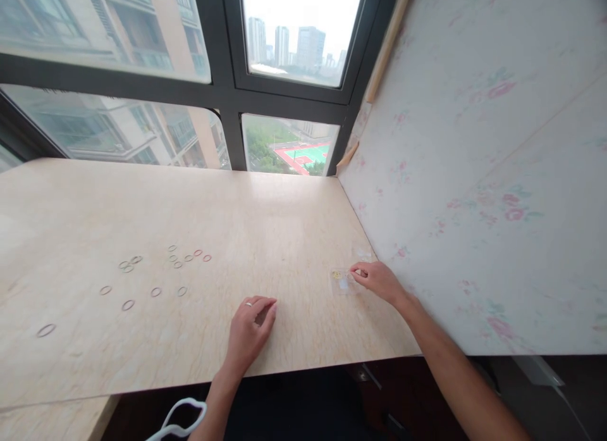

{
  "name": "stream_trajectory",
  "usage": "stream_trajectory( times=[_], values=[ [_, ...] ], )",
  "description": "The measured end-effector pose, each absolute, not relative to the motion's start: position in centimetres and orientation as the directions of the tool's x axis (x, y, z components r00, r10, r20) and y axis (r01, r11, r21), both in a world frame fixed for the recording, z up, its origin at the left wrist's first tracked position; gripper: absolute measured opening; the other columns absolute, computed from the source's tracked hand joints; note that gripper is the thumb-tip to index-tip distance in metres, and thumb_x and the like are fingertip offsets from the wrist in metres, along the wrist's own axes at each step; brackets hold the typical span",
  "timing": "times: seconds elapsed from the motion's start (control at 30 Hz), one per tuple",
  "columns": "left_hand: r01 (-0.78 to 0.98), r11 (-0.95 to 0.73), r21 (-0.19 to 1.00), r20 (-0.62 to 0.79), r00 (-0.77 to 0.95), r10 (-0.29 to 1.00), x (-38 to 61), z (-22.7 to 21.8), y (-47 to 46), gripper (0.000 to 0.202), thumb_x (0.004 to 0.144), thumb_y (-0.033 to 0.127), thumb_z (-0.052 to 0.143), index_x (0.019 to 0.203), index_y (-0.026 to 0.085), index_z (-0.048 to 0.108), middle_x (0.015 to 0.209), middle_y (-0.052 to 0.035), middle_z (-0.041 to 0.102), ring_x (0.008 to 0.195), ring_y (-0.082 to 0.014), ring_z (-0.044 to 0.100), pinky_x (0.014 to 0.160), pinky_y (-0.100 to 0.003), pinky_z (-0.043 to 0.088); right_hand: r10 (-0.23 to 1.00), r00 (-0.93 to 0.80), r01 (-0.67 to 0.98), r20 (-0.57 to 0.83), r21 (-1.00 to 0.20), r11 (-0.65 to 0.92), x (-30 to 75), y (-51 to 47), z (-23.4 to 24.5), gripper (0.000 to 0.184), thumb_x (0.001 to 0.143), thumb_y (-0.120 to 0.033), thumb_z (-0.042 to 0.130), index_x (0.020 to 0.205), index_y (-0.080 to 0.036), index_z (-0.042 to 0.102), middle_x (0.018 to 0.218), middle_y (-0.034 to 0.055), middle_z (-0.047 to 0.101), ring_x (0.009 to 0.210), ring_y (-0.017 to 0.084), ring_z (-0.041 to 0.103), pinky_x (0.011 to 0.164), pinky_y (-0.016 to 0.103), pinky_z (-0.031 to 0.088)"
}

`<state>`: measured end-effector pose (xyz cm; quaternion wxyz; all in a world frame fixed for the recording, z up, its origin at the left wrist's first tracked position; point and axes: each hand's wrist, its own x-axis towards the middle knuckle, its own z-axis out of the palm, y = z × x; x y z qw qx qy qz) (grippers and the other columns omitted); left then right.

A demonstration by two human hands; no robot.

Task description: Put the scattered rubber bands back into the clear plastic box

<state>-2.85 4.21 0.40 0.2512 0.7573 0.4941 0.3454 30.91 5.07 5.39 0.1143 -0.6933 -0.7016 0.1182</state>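
My right hand (377,281) rests on the beige marble-patterned table (265,219) near its right edge, fingers pinched on the corner of a small clear plastic bag (342,281) with something yellow inside. My left hand (251,327) lies on the table near the front edge, fingers loosely curled with a ring on one finger, and I see nothing in it. Several small rubber bands (177,260) are scattered on the table to the left of both hands, well apart from them.
A floral-patterned wall panel (474,175) stands along the table's right side. Large dark-framed windows (227,93) run behind the table. A white cord (183,419) hangs below the front edge. A larger rubber band (46,330) lies far left.
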Motion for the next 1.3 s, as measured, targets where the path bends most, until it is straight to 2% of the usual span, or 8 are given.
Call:
stream_trajectory(
  times=[0.23, 0.6, 0.8, 1.0, 1.07, 1.13, 1.3],
  values=[
    [0.565, -0.382, 0.731, 0.274, 0.27, 0.923, -2.9, 0.3, 4.4, 0.021, 0.089, 0.032, 0.05, 0.089, 0.021, 0.068, 0.089, -0.0058, 0.07, 0.087, -0.0219, 0.062, 0.078, -0.037, 0.05, 1.0, -0.003, 0.952, -0.025, -0.307, -0.005, 31.1, 5.1, 5.7, 0.03, 0.085, -0.034, 0.05, 0.096, -0.02, 0.075, 0.065, 0.0027, 0.066, 0.061, 0.017, 0.058, 0.058, 0.026, 0.034],
    [0.559, -0.362, 0.746, 0.244, 0.277, 0.929, -2.9, 0.5, 4.2, 0.019, 0.089, 0.031, 0.05, 0.09, 0.021, 0.067, 0.09, -0.0052, 0.069, 0.088, -0.0221, 0.061, 0.079, -0.037, 0.048, 0.999, -0.033, 0.951, -0.019, -0.307, 0.026, 30.9, 4.7, 6.6, 0.033, 0.085, -0.036, 0.051, 0.101, -0.018, 0.074, 0.059, 0.0007, 0.062, 0.057, 0.015, 0.055, 0.055, 0.025, 0.034],
    [0.527, -0.35, 0.775, 0.238, 0.269, 0.933, -3.0, 0.3, 4.1, 0.017, 0.089, 0.027, 0.05, 0.09, 0.021, 0.066, 0.09, -0.0052, 0.069, 0.089, -0.0221, 0.061, 0.081, -0.039, 0.048, 0.995, -0.028, 0.896, 0.1, -0.438, 0.069, 29.9, 2.3, 6.7, 0.035, 0.089, -0.042, 0.047, 0.088, -0.019, 0.073, 0.051, -0.003, 0.052, 0.048, 0.013, 0.048, 0.052, 0.025, 0.035],
    [0.414, -0.221, 0.883, 0.14, 0.218, 0.966, -3.5, 0.5, 4.2, 0.016, 0.084, 0.026, 0.054, 0.095, 0.024, 0.066, 0.093, -0.0063, 0.069, 0.089, -0.0233, 0.064, 0.081, -0.038, 0.052, 0.968, -0.048, 0.744, 0.246, -0.638, 0.199, 27.3, -1.8, 2.4, 0.029, 0.089, -0.044, 0.051, 0.093, -0.019, 0.065, 0.052, -0.0063, 0.044, 0.045, 0.01, 0.044, 0.046, 0.021, 0.038],
    [0.344, -0.148, 0.927, 0.089, 0.181, 0.979, -4.2, 1.0, 4.7, 0.019, 0.083, 0.028, 0.055, 0.097, 0.023, 0.066, 0.093, -0.0066, 0.07, 0.084, -0.0223, 0.065, 0.076, -0.035, 0.054, 0.967, -0.038, 0.715, 0.252, -0.669, 0.202, 26.4, -2.8, 0.7, 0.024, 0.087, -0.043, 0.054, 0.082, -0.021, 0.06, 0.051, -0.0069, 0.043, 0.043, 0.01, 0.044, 0.043, 0.019, 0.038],
    [0.312, -0.095, 0.945, 0.07, 0.089, 0.994, -5.5, 1.7, 5.6, 0.022, 0.082, 0.031, 0.056, 0.097, 0.021, 0.067, 0.09, -0.0069, 0.071, 0.08, -0.0214, 0.066, 0.07, -0.033, 0.055, 0.966, -0.039, 0.721, 0.256, -0.662, 0.204, 25.8, -3.4, -0.5, 0.029, 0.086, -0.044, 0.055, 0.068, -0.022, 0.052, 0.052, -0.0063, 0.043, 0.043, 0.009, 0.043, 0.041, 0.018, 0.037],
    [0.351, -0.019, 0.936, 0.103, -0.222, 0.97, -11.5, 2.9, 9.0, 0.03, 0.08, 0.038, 0.056, 0.096, 0.015, 0.067, 0.088, -0.0084, 0.071, 0.078, -0.0212, 0.066, 0.069, -0.032, 0.054, 0.953, -0.033, 0.755, 0.301, -0.618, 0.221, 26.0, -3.3, -1.4, 0.036, 0.087, -0.046, 0.052, 0.062, -0.022, 0.046, 0.051, -0.0058, 0.042, 0.042, 0.008, 0.043, 0.041, 0.015, 0.037]
  ],
)
